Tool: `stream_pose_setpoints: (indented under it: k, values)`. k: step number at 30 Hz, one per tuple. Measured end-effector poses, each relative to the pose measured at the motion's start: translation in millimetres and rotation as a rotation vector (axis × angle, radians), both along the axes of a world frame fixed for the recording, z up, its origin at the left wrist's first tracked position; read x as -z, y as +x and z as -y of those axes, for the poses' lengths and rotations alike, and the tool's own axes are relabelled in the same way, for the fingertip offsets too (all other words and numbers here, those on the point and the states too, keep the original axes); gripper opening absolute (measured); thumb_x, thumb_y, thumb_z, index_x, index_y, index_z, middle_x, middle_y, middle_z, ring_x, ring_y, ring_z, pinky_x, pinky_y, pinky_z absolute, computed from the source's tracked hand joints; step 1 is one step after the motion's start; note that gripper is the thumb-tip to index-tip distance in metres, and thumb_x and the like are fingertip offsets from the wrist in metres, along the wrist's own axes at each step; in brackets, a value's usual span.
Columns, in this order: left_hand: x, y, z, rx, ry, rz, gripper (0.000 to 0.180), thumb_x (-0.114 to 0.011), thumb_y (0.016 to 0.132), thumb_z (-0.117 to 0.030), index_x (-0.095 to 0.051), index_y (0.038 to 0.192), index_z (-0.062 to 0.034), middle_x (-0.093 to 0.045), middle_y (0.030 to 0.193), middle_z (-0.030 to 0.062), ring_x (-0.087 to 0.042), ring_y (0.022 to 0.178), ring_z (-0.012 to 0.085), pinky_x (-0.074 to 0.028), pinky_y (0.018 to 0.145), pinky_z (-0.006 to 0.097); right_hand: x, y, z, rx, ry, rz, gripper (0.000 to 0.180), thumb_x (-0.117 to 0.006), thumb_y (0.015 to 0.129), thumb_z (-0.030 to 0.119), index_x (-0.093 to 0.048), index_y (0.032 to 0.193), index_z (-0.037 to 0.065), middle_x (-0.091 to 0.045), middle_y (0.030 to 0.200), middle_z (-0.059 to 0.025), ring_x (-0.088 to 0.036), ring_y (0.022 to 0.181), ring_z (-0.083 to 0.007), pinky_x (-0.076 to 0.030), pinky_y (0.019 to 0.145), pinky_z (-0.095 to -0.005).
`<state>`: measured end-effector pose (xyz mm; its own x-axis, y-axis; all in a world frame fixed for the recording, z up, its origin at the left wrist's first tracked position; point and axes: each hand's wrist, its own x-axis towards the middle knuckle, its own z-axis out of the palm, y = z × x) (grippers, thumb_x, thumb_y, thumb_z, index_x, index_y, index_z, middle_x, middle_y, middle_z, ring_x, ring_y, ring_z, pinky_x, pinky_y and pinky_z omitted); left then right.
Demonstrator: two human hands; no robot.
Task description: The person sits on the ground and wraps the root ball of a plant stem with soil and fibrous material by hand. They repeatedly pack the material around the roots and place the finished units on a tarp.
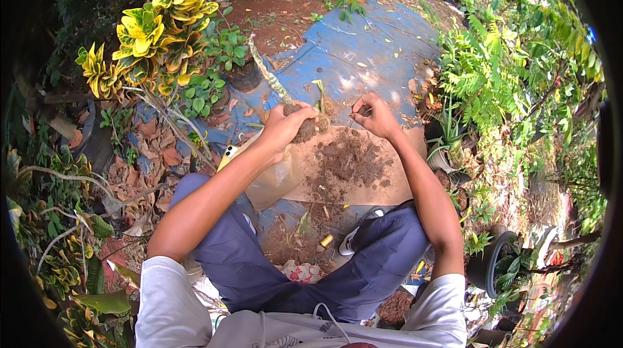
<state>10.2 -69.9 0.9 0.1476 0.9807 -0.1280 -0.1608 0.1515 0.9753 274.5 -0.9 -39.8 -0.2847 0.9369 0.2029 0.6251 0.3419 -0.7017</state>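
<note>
Left hand (283,129) closed around a soil-caked root ball (305,129) with a long mottled leaf (267,74), held above the brown sheet (389,182), right hand (376,116) pinching roots; hard tugging risked tearing them, likely scattering soil.

No packages, labels, signs or screens in view

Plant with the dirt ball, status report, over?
Left hand shut on root ball, long striped leaf sticking up. Right hand pinching at roots. Loose soil on cardboard below. Nothing blocking.
</note>
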Motion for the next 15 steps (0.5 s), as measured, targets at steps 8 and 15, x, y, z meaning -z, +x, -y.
stream_pose_setpoints:
  k: [8, 15]
  values:
    - [6.0, 9.4, -2.2, -0.024, -0.030, -0.024, 0.022, -0.071, 0.084, -0.025, -0.063, 0.097, -0.0084, -0.067, 0.093, 0.0036, -0.061, 0.085, 0.0136, -0.046, 0.084, 0.031, -24.1, -19.9, 11.3, -0.040, 0.001, -0.269, 0.037, -0.077, 0.081, 0.003, -0.057, 0.111, 0.001, -0.065, 0.107, -0.0096, -0.062, 0.085, -0.0096, -0.053, 0.075, -0.0274]
    - [0.1, 19.4, 4.6, -0.046, 0.164, -0.084, 0.036, -0.074, 0.087, -0.031, -0.063, 0.108, -0.0041, -0.066, 0.097, 0.0047, -0.060, 0.088, 0.0116, -0.049, 0.079, 0.029, -51.4, -53.5, 39.0, -0.208, -0.092, -0.661, 0.051, -0.077, 0.078, -0.003, -0.051, 0.122, 0.002, -0.061, 0.114, -0.0101, -0.064, 0.104, -0.0157, -0.055, 0.084, -0.0296]
